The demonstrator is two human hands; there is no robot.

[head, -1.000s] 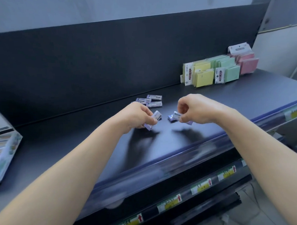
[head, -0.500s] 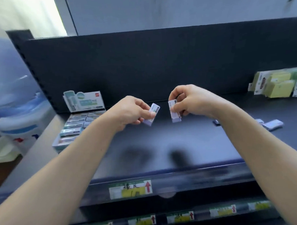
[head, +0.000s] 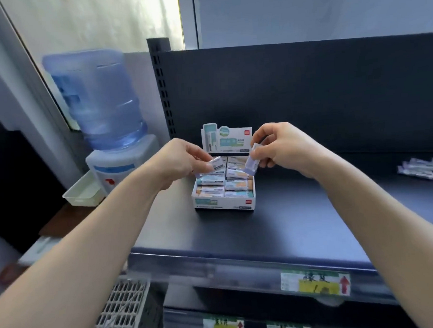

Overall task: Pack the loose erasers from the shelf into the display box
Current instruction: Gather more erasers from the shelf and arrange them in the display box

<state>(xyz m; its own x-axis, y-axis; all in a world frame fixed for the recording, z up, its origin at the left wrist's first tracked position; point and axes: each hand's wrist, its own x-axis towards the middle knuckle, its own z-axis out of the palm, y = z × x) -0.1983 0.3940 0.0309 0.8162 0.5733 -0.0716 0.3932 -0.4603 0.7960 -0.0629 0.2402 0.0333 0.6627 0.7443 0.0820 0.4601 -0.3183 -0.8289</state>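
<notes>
Moved to the display box point(head: 224, 203) on the shelf point(head: 292, 225), left hand point(head: 178, 160) and right hand point(head: 285, 146) pinch erasers point(head: 216, 163).

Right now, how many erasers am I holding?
2 visible: the left hand pinches one eraser above the display box, left column; the right hand pinches a second eraser above its right column. More may be hidden inside either palm.
</notes>
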